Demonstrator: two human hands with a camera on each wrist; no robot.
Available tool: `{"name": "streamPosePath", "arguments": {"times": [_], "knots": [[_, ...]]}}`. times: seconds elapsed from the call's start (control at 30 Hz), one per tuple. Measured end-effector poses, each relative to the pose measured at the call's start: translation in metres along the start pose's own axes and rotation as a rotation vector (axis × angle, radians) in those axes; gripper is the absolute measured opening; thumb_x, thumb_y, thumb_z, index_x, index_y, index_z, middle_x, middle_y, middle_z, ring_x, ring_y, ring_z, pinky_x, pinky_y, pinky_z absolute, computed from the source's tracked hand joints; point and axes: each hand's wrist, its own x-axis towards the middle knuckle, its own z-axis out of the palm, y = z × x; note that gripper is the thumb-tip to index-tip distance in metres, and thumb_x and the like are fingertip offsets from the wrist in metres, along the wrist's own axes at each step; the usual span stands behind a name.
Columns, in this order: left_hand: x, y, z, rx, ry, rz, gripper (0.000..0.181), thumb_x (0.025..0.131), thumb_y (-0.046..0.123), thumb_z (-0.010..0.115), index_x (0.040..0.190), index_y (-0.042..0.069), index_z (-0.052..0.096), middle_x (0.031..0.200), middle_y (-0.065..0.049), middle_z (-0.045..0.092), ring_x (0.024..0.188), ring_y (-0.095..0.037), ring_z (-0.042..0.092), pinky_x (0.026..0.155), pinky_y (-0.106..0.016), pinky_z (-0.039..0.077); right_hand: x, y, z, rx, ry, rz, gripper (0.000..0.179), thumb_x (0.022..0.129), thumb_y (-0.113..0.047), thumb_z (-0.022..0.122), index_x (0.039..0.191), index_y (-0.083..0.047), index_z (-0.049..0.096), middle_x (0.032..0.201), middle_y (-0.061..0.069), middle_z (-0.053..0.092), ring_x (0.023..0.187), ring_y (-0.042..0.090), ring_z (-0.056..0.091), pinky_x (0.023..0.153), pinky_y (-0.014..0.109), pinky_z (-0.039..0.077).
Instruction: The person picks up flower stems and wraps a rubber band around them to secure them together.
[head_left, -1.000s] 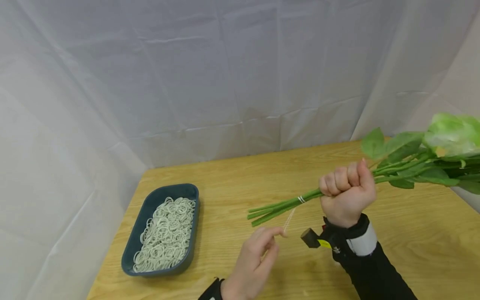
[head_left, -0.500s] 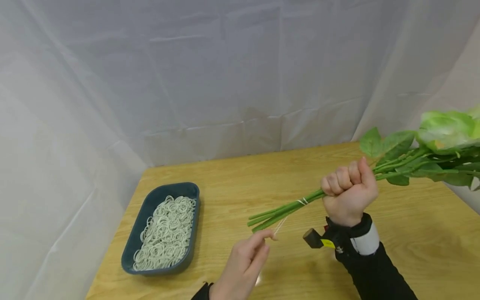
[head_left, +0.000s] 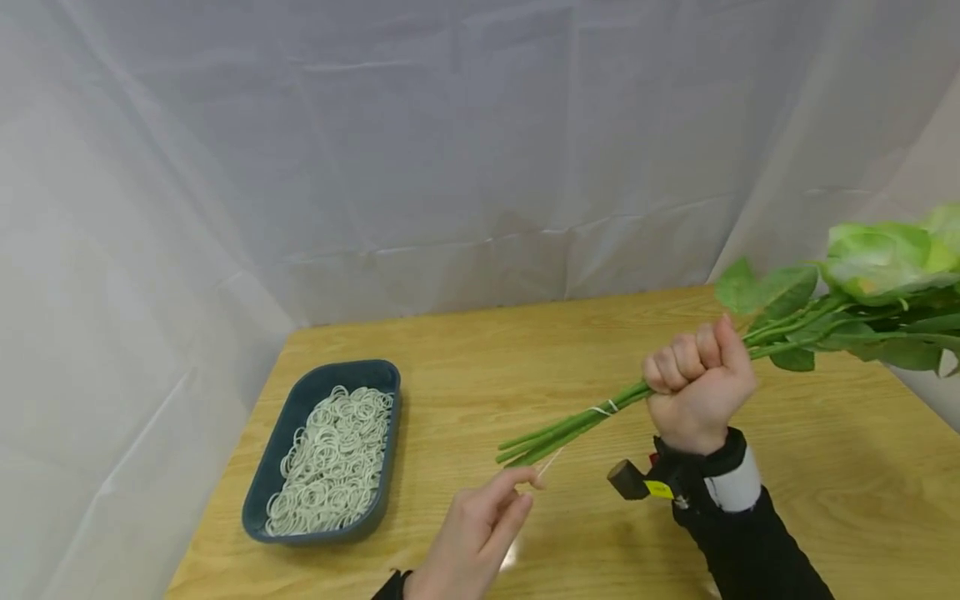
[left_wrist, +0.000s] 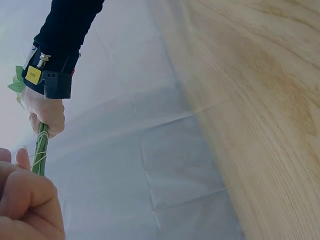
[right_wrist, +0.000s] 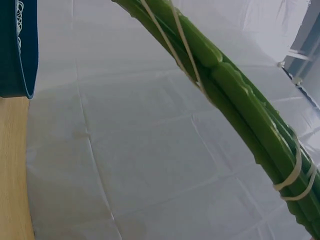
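My right hand point(head_left: 697, 383) grips a bunch of green flower stems point(head_left: 570, 427), holding it above the table. Pale green blooms point(head_left: 885, 258) and leaves lie to the right of that fist, and the cut ends point left. A white rubber band point(right_wrist: 290, 180) circles the stems just below the fist. From the stems a stretched strand of rubber band point(head_left: 550, 461) runs down to the bent index finger of my left hand point(head_left: 472, 533), which hooks it near the stem ends. In the left wrist view, the strand crosses the stems point(left_wrist: 41, 155) beside the fingertips.
A dark blue tray point(head_left: 296, 408) with a heap of white rubber bands point(head_left: 333, 462) stands on the left of the wooden table point(head_left: 465, 358). White sheeting point(head_left: 480, 150) hangs behind and at the sides. A small black wrist device point(head_left: 628, 481) sticks out below the right hand.
My left hand has moved left and slightly down, drawing the rubber band strand toward the stem ends. The right hand keeps its grip, and the blooms have shifted slightly left.
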Motion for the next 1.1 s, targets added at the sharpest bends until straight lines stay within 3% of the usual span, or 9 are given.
{"name": "streamPosePath", "arguments": {"times": [0.43, 0.63, 0.8, 1.0, 1.1], "knots": [[-0.006, -0.004, -0.004, 0.151, 0.008, 0.078, 0.021, 0.099, -0.002, 0.055, 0.115, 0.009, 0.062, 0.06, 0.003, 0.04, 0.06, 0.01, 0.025, 0.055, -0.003, 0.026, 0.001, -0.005, 0.0, 0.088, 0.014, 0.092, 0.046, 0.11, -0.016, 0.018, 0.064, -0.017, 0.01, 0.062, -0.005, 0.008, 0.05, 0.006, 0.003, 0.049, 0.021, 0.004], [-0.008, -0.009, -0.003, 0.29, 0.011, 0.166, 0.018, 0.104, 0.008, 0.051, 0.116, 0.01, 0.063, 0.065, 0.005, 0.049, 0.06, 0.006, 0.031, 0.059, -0.005, 0.029, 0.002, -0.008, -0.003, 0.079, 0.043, 0.142, 0.048, 0.111, -0.02, 0.014, 0.063, -0.017, 0.011, 0.061, -0.005, 0.008, 0.049, 0.006, 0.003, 0.049, 0.021, 0.004], [-0.01, -0.013, -0.004, 0.377, 0.019, 0.25, 0.025, 0.108, 0.013, 0.042, 0.116, 0.008, 0.065, 0.076, 0.003, 0.066, 0.062, 0.002, 0.047, 0.06, -0.007, 0.04, 0.004, -0.008, -0.004, 0.029, 0.089, 0.178, 0.049, 0.111, -0.022, 0.009, 0.062, -0.017, 0.011, 0.06, -0.005, 0.008, 0.046, 0.006, 0.003, 0.048, 0.021, 0.004], [-0.011, -0.02, -0.005, 0.454, 0.039, 0.385, 0.037, 0.108, 0.014, 0.03, 0.114, 0.006, 0.066, 0.066, 0.008, 0.054, 0.056, 0.004, 0.041, 0.056, -0.002, 0.034, 0.008, -0.009, -0.005, 0.031, 0.142, 0.24, 0.05, 0.111, -0.024, 0.011, 0.062, -0.016, 0.012, 0.057, -0.005, 0.008, 0.044, 0.007, 0.004, 0.046, 0.021, 0.003], [-0.011, -0.02, -0.006, 0.487, 0.02, 0.408, 0.04, 0.108, 0.015, 0.027, 0.114, 0.005, 0.066, 0.065, 0.008, 0.053, 0.055, 0.003, 0.039, 0.054, -0.002, 0.031, 0.011, -0.01, -0.005, 0.029, 0.158, 0.285, 0.051, 0.112, -0.024, 0.012, 0.062, -0.017, 0.012, 0.057, -0.005, 0.009, 0.043, 0.007, 0.004, 0.045, 0.021, 0.003]]}}
